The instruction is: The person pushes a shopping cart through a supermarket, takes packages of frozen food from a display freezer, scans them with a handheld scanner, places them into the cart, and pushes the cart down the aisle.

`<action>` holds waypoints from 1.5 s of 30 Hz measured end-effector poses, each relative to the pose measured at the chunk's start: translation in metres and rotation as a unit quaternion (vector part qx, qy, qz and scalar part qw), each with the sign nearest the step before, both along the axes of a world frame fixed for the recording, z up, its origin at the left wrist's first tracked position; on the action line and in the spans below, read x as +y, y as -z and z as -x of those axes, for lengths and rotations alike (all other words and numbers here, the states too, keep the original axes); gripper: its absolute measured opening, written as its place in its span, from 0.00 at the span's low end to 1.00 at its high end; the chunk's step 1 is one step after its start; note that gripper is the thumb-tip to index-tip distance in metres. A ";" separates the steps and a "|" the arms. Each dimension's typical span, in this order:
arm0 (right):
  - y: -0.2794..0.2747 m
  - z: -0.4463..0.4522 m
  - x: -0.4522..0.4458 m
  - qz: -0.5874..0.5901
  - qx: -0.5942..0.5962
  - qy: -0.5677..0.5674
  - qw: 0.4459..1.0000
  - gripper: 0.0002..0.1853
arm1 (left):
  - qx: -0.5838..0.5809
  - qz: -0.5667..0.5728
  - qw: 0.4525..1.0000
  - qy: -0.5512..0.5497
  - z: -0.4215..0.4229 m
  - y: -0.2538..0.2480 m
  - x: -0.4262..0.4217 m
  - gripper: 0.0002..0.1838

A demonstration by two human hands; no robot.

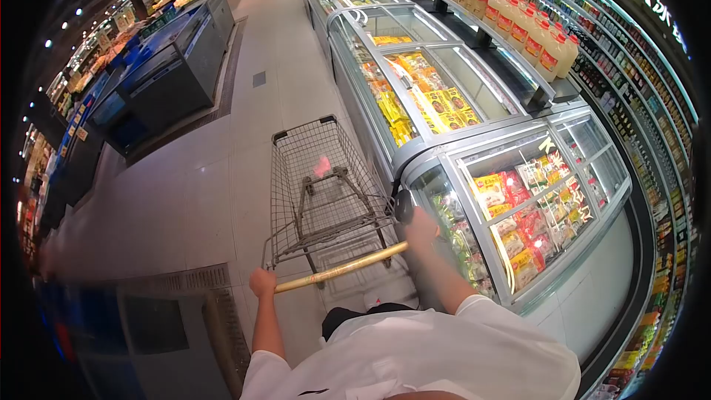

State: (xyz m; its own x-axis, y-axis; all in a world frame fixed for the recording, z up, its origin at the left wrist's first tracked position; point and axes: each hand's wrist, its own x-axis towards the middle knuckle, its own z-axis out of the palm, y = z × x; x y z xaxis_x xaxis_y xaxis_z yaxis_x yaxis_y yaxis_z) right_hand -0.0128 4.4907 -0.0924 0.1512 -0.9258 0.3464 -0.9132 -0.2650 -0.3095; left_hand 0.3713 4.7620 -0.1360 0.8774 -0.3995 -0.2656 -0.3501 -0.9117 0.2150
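Note:
A wire shopping cart stands in front of me, with a yellow handle bar across its near side. My left hand is closed around the left end of that bar. My right hand is at the bar's right end, slightly blurred, its fingers curled beside a dark rounded object. What that object is, and whether the hand also touches the bar, I cannot tell. Something small and pink shows through the mesh towards the cart's far end.
Glass-topped freezers line the right side, holding yellow packets and red and yellow bags. Large jugs stand on a shelf above them. Dark display counters are on the left. A tiled aisle runs ahead between them.

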 end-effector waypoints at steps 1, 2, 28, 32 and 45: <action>-0.002 -0.009 -0.011 0.018 -0.005 -0.003 1.000 0.14 | 0.001 0.001 1.000 0.006 -0.009 0.000 -0.015 0.14; 0.000 -0.017 -0.024 0.024 -0.006 -0.005 1.000 0.14 | -0.001 0.008 1.000 0.007 -0.018 0.000 -0.028 0.16; 0.000 -0.257 -0.308 0.002 -0.052 0.057 0.997 0.18 | -0.007 0.033 0.998 0.045 -0.285 -0.028 -0.365 0.27; 0.005 -0.291 -0.357 0.027 -0.044 0.053 0.997 0.18 | -0.009 0.019 0.998 0.066 -0.318 -0.036 -0.415 0.27; -0.006 -0.399 -0.518 -0.018 -0.079 0.073 0.994 0.21 | -0.050 0.013 0.994 0.097 -0.430 -0.026 -0.576 0.27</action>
